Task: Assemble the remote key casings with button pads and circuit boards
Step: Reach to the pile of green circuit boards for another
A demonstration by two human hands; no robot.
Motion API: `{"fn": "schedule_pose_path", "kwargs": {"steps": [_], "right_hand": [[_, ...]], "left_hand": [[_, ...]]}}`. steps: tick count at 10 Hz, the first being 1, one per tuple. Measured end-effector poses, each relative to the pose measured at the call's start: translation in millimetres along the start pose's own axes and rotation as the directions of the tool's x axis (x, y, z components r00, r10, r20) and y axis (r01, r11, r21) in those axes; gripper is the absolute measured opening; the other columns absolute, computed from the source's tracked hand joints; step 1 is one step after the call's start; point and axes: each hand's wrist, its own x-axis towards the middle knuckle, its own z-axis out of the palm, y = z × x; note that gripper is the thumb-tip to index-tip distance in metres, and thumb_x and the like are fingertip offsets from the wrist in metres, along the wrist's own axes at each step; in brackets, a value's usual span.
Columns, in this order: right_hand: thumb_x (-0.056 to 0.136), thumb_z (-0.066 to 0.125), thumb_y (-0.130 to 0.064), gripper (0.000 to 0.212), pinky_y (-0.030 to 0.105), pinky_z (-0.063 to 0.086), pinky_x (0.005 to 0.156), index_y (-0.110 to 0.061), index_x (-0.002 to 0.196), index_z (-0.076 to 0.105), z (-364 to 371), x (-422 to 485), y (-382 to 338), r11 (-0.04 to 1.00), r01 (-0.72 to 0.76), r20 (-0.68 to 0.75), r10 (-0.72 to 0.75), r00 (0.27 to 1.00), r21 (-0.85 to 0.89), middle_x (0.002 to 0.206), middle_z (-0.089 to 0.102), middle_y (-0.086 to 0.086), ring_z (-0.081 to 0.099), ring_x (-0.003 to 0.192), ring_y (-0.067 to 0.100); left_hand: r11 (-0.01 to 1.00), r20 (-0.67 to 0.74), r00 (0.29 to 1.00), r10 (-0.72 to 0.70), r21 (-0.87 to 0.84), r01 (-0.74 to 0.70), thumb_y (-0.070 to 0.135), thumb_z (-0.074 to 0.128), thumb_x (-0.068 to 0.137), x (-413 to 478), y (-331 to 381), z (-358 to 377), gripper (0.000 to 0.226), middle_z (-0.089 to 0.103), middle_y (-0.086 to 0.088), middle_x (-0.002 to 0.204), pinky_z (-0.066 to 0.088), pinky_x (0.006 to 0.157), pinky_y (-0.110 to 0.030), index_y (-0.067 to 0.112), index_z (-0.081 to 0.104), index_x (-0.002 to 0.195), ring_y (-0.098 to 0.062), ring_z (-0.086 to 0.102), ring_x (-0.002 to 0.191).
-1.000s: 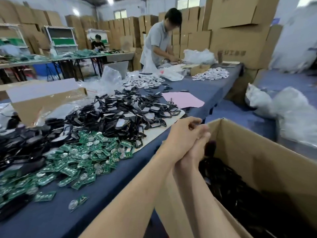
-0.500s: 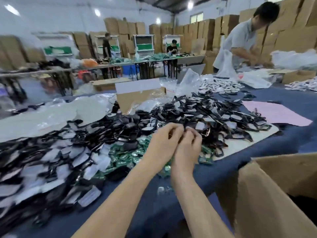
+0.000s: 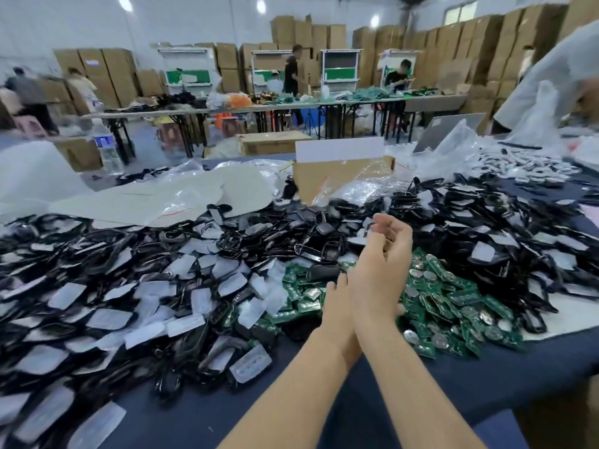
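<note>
Remote key parts are being assembled at a crowded worktop point(image 3: 207, 416) in a packing hall. The right hand point(image 3: 382, 267) is being held raised at centre frame, fingers curled, above the black casings point(image 3: 317, 251). Whether a small dark part is being pinched at its fingertips cannot be told. The left hand point(image 3: 337, 303) is being held low beneath it, beside the green circuit boards point(image 3: 453, 299). It is largely hidden, so its grip cannot be told either. Clear button pads point(image 3: 107, 319) are lying heaped across the left of the frame.

With the wrists crossed so closely, one hand is likely being hampered by the other. A part could be dropped into the piles and lost among its like. Loose pads at lower left are lying near the worktop's front edge and could be swept off by a forearm. Open room is being offered only by the bare blue strip along the bottom of the frame.
</note>
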Motion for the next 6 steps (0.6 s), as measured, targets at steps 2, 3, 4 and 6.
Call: {"fn": "schedule_pose_path", "kwargs": {"steps": [2, 3, 4, 6], "right_hand": [[0.1, 0.043, -0.012, 0.024, 0.019, 0.041, 0.078, -0.032, 0.105, 0.056, -12, 26, 10, 0.998, 0.008, -0.003, -0.008, 1.0, -0.062, 0.115, 0.057, -0.003, 0.057, 0.1, 0.004], [0.097, 0.042, -0.012, 0.025, 0.02, 0.041, 0.074, -0.03, 0.106, 0.056, -14, 40, 11, 0.996, 0.012, 0.006, -0.011, 1.0, -0.086, 0.113, 0.058, -0.002, 0.056, 0.088, 0.009], [0.098, 0.043, -0.014, 0.022, 0.026, 0.04, 0.068, -0.028, 0.107, 0.057, -14, 54, 15, 0.99, 0.005, 0.073, 0.006, 0.997, -0.143, 0.106, 0.06, 0.0, 0.051, 0.077, 0.01], [0.102, 0.043, -0.017, 0.02, 0.019, 0.042, 0.062, -0.027, 0.107, 0.059, 5, 70, 34, 0.887, 0.11, 0.313, 0.041, 0.949, -0.448, 0.108, 0.061, 0.001, 0.056, 0.075, 0.011]], "left_hand": [[0.969, 0.165, 0.986, -0.038, 0.247, -0.004, 0.018, 0.046, 0.104, 28, 1, 16, 0.036, 0.048, -0.014, 0.136, 0.041, 0.082, -0.017, 0.008, 0.045, 0.138, -0.03, 0.049, 0.12], [0.941, 0.194, 0.981, 0.004, 0.33, -0.069, 0.02, 0.048, 0.1, 32, -8, 11, 0.031, 0.049, -0.01, 0.126, 0.051, 0.088, -0.045, 0.014, 0.048, 0.13, -0.032, 0.05, 0.115], [0.971, 0.036, 0.999, 0.034, 0.236, -0.042, 0.035, 0.048, 0.101, 32, -22, 6, 0.017, 0.056, -0.003, 0.098, 0.048, 0.068, -0.04, 0.019, 0.053, 0.103, -0.031, 0.058, 0.089], [0.99, -0.201, 0.98, 0.002, 0.135, 0.026, 0.044, 0.048, 0.1, 22, -58, -33, 0.026, 0.062, 0.005, 0.078, 0.04, 0.058, -0.033, 0.024, 0.054, 0.085, -0.017, 0.055, 0.067]]}}
